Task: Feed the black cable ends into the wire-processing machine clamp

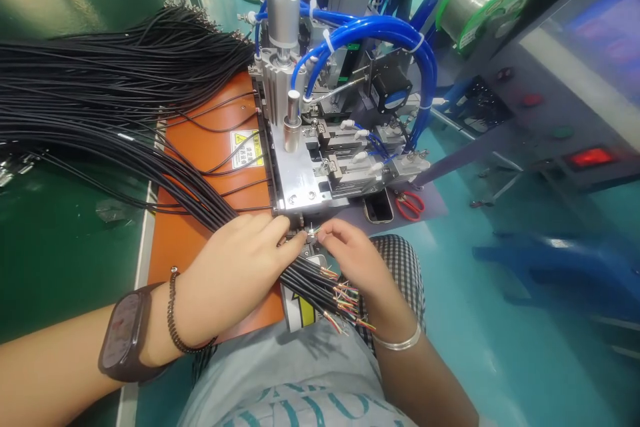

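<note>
Black cables (193, 177) ran over the orange board (210, 121) and under our left hand (250, 257), its fingers curled close; whether they gripped, we couldn't tell. Our right hand (354, 255) pinched thin wires (313, 232) between thumb and forefinger, beside the machine's (303, 183) near edge. Coloured ends (346, 299) fanned out above our lap.

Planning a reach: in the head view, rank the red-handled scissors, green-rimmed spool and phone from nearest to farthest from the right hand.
1. Phone: just beyond the right hand.
2. Red-handled scissors: right of the phone.
3. Green-rimmed spool: far upper right.
</note>
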The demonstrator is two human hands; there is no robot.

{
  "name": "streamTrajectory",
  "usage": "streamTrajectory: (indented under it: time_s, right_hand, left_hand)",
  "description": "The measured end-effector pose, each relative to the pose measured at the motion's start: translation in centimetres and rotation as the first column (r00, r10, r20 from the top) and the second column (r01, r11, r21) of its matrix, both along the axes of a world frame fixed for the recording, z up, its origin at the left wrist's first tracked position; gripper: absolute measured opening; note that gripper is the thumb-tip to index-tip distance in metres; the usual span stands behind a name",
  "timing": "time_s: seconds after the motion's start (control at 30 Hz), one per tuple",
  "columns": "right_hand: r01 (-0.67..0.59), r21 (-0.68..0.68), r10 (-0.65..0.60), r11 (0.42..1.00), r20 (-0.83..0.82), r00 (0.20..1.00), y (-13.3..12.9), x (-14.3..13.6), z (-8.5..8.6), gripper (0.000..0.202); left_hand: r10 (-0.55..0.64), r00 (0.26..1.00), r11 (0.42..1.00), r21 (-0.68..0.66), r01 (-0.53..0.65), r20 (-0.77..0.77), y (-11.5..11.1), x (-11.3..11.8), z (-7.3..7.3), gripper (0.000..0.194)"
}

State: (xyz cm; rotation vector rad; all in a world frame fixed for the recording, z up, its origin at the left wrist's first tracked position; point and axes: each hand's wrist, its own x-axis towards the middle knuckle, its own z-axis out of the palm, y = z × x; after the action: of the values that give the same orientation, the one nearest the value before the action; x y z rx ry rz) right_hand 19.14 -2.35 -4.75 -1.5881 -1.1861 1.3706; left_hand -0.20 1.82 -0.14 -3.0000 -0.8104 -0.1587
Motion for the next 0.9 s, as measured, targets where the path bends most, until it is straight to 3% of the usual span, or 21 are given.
streamTrajectory:
  time_s: [0.3,0.53,0.73,0.9]
  right_hand:
    - [0.07,-0.018,-0.071,0.997,-0.12,0.99,0.3,0.0,-1.1,0.01]
    - [0.156,0.079,-0.145,0.985,-0.126,0.981,0.0,-0.5,-0.3,0.013]
    - [0.157,0.093,-0.149,0.983,-0.087,0.985,0.1,-0.6,0.1,0.013]
    - [0.161,0.084,-0.167,0.983,0.079,0.983,0.3,-0.7,0.5,0.012]
  left_hand:
    - [0.0,0.997,1.0,0.022,0.002,-0.072,-0.1,0.2,-0.2,0.039]
    - [0.016,0.995,1.0,-0.005,-0.016,-0.098,-0.4,0.4,-0.3,0.047]
    - [0.028,0.993,0.999,-0.012,-0.029,-0.116,-0.5,0.5,-0.1,0.049]
    - [0.018,0.996,1.0,0.016,-0.017,-0.092,-0.6,0.5,-0.2,0.048]
